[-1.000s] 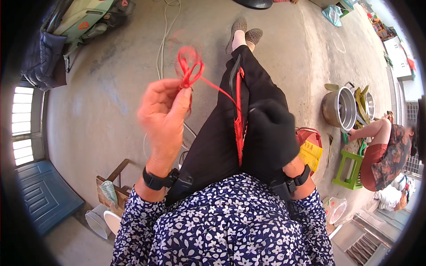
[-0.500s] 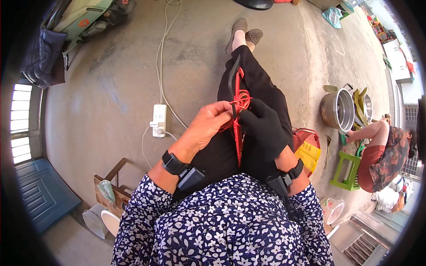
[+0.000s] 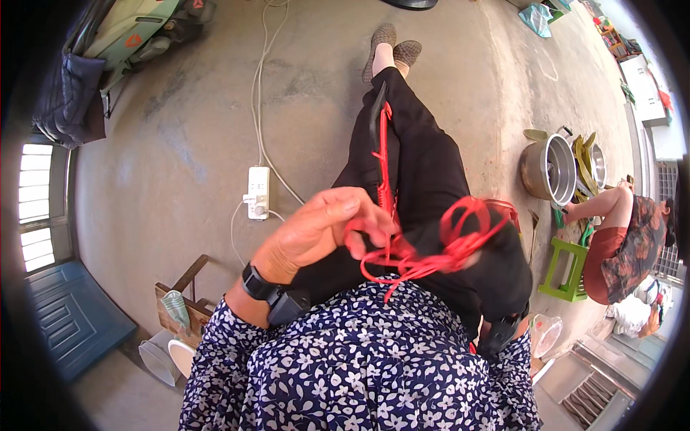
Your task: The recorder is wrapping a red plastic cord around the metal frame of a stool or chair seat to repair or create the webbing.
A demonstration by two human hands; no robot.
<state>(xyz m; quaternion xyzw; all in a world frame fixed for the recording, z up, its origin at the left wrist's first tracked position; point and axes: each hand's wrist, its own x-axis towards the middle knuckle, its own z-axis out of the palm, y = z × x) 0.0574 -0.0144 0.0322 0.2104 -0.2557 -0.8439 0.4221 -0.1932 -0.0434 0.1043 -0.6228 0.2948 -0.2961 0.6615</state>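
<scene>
Bare grey concrete floor (image 3: 180,165) spreads under us, and our own outstretched legs (image 3: 417,151) in black trousers serve as the landmark. Along the top of the legs runs a black strap (image 3: 375,144) with red cord (image 3: 385,165) laced down it, ending near our grey shoes (image 3: 392,44).

Our left hand (image 3: 323,226), bare with a black wristband, is curled just above the near end of the legs, its fingers (image 3: 363,233) pinched on the red cord where the strands bunch together. Our right hand (image 3: 489,258) wears a black glove and merges with the dark trousers, so we cannot tell whether it is clenched or loose; a loop of the cord (image 3: 467,223) lies over it and more strands cross in a tangle between the two hands. Motion blur softens this loop, and we cannot make out where the cord ends.

Left of the legs a white power strip (image 3: 257,192) lies on the floor with its white cable (image 3: 260,86) running away from us. Right of the legs stands a metal pot (image 3: 550,171), and beyond it a seated person (image 3: 625,230) is cut off by the rim, beside a green stool (image 3: 568,269). Our blue flowered blouse (image 3: 359,366) hides whatever lies nearest our lap.
</scene>
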